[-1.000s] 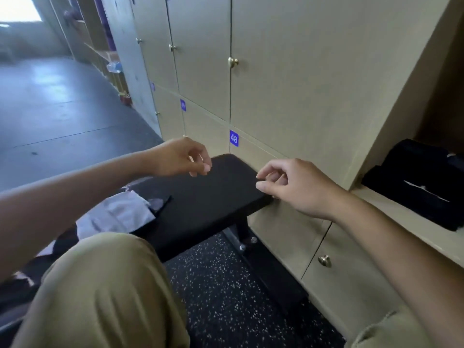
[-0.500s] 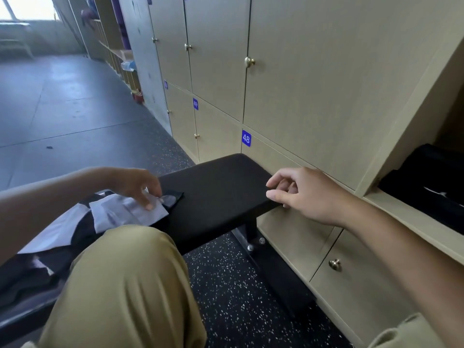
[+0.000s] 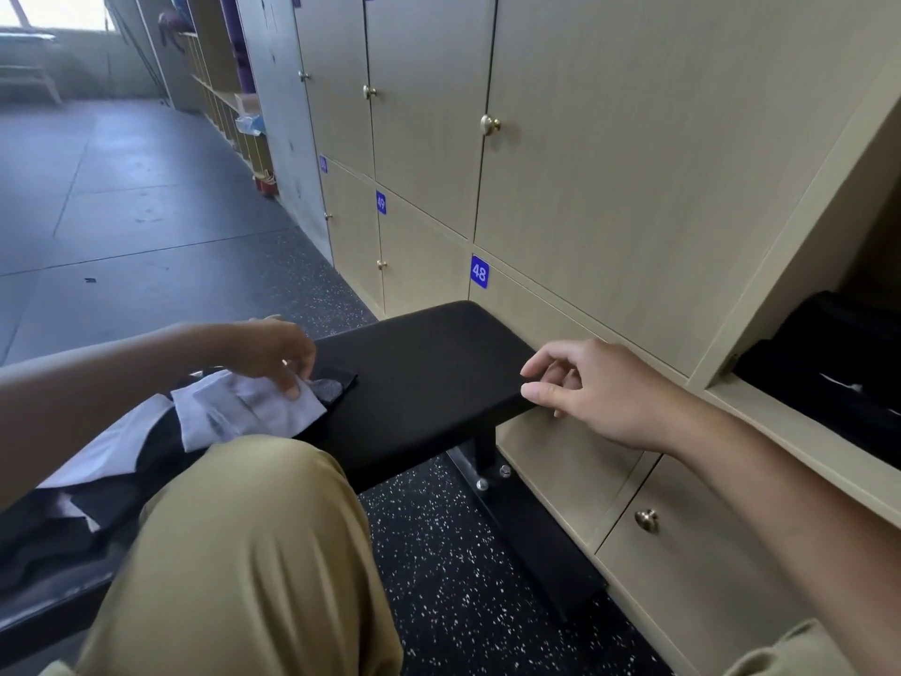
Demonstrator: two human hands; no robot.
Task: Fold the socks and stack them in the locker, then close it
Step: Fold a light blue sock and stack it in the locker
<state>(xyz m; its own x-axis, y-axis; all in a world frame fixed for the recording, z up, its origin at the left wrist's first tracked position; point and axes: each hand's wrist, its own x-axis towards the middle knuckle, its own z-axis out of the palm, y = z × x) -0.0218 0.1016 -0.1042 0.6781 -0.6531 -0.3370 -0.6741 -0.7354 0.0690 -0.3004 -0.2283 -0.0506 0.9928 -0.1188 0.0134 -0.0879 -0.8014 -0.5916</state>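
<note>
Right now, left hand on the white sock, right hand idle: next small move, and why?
Probably close the left hand on the white sock and drag it onto the bare bench pad. Its fingertips already rest on the sock, the right hand holds nothing, and folded dark items already sit in the open locker.

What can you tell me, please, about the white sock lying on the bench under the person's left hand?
The white sock is a thin, pale knit fabric with a greyish patch at the end nearest the bench's free end. It lies flat but rumpled, loosely folded over itself, on the black padded bench, partly overlapping dark fabric beneath it. The left hand touches its upper edge with its fingers. The person's khaki knee hides its near edge. More white cloth lies beside it.
</note>
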